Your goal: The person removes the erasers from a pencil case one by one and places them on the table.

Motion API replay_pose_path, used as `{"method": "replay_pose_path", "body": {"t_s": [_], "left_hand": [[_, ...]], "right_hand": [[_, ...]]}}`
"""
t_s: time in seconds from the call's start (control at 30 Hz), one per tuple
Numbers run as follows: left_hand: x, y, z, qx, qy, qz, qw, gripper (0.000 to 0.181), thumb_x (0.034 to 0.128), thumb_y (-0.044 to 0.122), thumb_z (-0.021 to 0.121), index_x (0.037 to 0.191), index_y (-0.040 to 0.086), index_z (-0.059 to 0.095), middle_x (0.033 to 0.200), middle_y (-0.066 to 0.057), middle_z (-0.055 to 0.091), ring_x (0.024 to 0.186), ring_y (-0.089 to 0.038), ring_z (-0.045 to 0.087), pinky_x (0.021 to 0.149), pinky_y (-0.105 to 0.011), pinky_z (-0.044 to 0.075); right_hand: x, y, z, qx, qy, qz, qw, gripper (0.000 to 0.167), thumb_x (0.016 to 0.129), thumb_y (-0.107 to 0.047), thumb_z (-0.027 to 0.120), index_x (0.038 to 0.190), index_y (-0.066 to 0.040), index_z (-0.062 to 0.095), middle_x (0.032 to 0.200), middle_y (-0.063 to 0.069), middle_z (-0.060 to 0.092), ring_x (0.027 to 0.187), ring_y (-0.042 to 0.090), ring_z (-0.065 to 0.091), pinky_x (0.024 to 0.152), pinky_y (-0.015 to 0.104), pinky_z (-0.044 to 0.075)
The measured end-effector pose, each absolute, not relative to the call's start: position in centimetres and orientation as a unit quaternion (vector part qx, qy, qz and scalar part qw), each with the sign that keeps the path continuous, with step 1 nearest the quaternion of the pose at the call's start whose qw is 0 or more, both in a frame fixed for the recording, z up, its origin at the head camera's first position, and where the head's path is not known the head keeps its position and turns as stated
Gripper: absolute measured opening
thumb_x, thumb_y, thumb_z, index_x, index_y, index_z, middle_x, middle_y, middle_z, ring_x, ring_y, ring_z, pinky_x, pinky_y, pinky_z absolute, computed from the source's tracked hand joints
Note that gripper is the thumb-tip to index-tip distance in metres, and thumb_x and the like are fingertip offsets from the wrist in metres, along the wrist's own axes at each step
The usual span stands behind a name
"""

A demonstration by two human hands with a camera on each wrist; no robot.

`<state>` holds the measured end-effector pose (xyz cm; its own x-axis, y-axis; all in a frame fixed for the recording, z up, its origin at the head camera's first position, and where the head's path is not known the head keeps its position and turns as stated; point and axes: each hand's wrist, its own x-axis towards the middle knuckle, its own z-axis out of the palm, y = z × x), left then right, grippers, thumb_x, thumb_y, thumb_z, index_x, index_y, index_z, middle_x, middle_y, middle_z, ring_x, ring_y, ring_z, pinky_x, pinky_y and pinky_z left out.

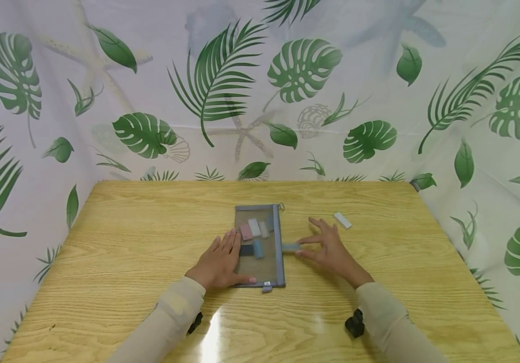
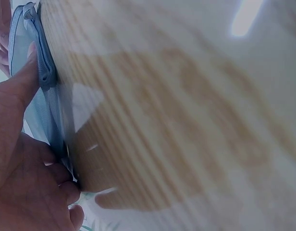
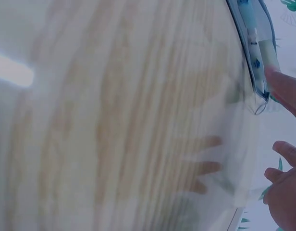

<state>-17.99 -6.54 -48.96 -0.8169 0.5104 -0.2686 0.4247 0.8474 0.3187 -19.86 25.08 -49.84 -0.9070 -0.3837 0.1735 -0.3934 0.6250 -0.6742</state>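
A grey-blue mesh zip pouch (image 1: 266,269) lies flat on the table, with several small blocks that look like erasers inside: pink (image 1: 246,231), white (image 1: 254,227), black and blue ones. My left hand (image 1: 219,259) rests on its left side with the fingers extended, the thumb across the near edge. At the pouch's right, zipped side, my right hand (image 1: 330,252) pinches a pale blue-green eraser-like block (image 1: 290,247) between thumb and index finger. The block's inner end meets the pouch opening; how far it is inside cannot be told. The other right fingers are spread.
A white eraser-like block (image 1: 343,220) lies on the wooden table (image 1: 151,222) beyond my right hand. A small metal ring (image 1: 281,206) hangs at the pouch's far right corner. Leaf-printed cloth (image 1: 301,151) stands behind the table and along its sides.
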Motion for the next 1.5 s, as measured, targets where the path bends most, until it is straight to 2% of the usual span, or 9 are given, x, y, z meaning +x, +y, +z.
{"method": "replay_pose_path", "body": {"t_s": [0.57,0.7,1.0,1.3,1.5], "left_hand": [[-18.0,-6.5,-48.8,0.243,0.946,0.121,0.177,0.114,0.0912,0.071,0.057,0.161,-0.003,0.004,0.168,-0.019,0.001,0.155,-0.03,0.003,0.125,-0.048,0.006],[-18.0,-6.5,-48.8,0.243,0.946,0.117,0.178,0.115,0.0909,0.072,0.056,0.161,-0.002,0.004,0.168,-0.019,0.001,0.155,-0.03,0.002,0.125,-0.047,0.006],[-18.0,-6.4,-48.8,0.245,0.947,0.116,0.175,0.115,0.0906,0.072,0.056,0.161,-0.003,0.004,0.168,-0.019,0.001,0.155,-0.031,0.003,0.125,-0.048,0.007],[-18.0,-6.4,-48.7,0.244,0.946,0.12,0.176,0.115,0.0908,0.071,0.057,0.161,-0.003,0.005,0.168,-0.019,0.001,0.155,-0.03,0.003,0.125,-0.048,0.006],[-18.0,-6.5,-48.9,0.245,0.945,0.122,0.176,0.115,0.0909,0.07,0.058,0.16,-0.004,0.004,0.167,-0.02,0.0,0.155,-0.031,0.002,0.125,-0.048,0.005]], "right_hand": [[-21.2,27.0,-49.4,0.193,-0.917,0.34,0.079,0.023,0.079,-0.012,0.087,0.099,-0.001,0.081,0.146,0.039,0.041,0.137,0.062,0.03,0.105,0.083,-0.002],[-21.7,27.5,-49.3,0.179,-0.923,0.33,0.084,0.023,0.081,-0.013,0.086,0.1,0.0,0.081,0.145,0.04,0.042,0.136,0.064,0.029,0.105,0.084,0.0],[-22.3,28.3,-49.3,0.146,-0.929,0.325,0.097,0.026,0.083,-0.014,0.085,0.102,0.002,0.079,0.147,0.039,0.04,0.137,0.069,0.023,0.106,0.082,-0.004],[-23.1,28.7,-49.7,0.124,-0.931,0.315,0.133,0.028,0.082,-0.016,0.085,0.101,0.003,0.079,0.144,0.041,0.042,0.135,0.07,0.025,0.105,0.083,-0.003],[-23.4,28.9,-49.7,0.099,-0.939,0.306,0.127,0.028,0.085,-0.018,0.083,0.103,0.002,0.079,0.146,0.039,0.041,0.137,0.068,0.023,0.107,0.081,-0.004]]}}
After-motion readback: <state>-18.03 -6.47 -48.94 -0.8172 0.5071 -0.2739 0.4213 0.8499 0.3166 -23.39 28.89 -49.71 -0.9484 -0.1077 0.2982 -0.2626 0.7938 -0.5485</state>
